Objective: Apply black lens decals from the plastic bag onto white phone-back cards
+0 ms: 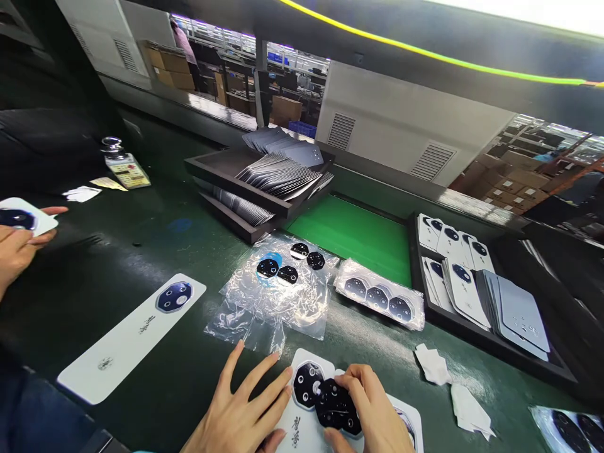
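At the bottom centre a white card (302, 428) with a dark octagonal camera patch (306, 382) lies on the green-black work surface. My left hand (240, 412) rests flat on the card's left edge, fingers spread. My right hand (365, 409) pinches a black octagonal lens cover (336, 409) with small holes and holds it just right of the patch, over the card.
Clear plastic bags with more black covers (278, 274) and a sealed strip of covers (377, 297) lie beyond. Dark trays of white cards stand at the right (472, 283) and centre back (278, 173). A long white card (132, 336) lies left. Another person's hands (16, 242) hold a card at far left. Paper scraps (431, 363) lie right.
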A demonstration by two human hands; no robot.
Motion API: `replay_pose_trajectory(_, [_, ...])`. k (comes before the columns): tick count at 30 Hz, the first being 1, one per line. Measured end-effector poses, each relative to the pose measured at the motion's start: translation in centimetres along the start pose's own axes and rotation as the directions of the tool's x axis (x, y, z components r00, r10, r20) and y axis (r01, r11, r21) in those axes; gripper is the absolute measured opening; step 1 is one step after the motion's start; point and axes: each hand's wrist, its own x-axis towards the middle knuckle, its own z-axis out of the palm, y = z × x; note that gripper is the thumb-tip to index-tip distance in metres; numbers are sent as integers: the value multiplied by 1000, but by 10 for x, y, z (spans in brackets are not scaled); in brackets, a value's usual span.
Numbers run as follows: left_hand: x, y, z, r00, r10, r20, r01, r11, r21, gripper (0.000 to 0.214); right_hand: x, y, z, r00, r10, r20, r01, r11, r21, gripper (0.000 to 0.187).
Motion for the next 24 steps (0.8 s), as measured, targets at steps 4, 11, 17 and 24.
replay_pose_trajectory(4, [2,-5,2,998,61,1,-61,998,21,25,1,0,1,1000,-7,0,7,1000,-3,55])
replay_pose_trajectory(11, [2,-2,1,999,37,31,-38,999,11,29,4,-3,0,998,32,63,-34,999,24,53])
replay_pose_trajectory(17, [2,-2,-1,999,31,35,-31,1000,3,30,14,-14,4,997,-1,82,-3,999,52,55])
replay_pose_trajectory(24, [0,-5,-1,996,53,66,-55,998,36,32,21,-17,18,1000,-25,10,24,996,85,57])
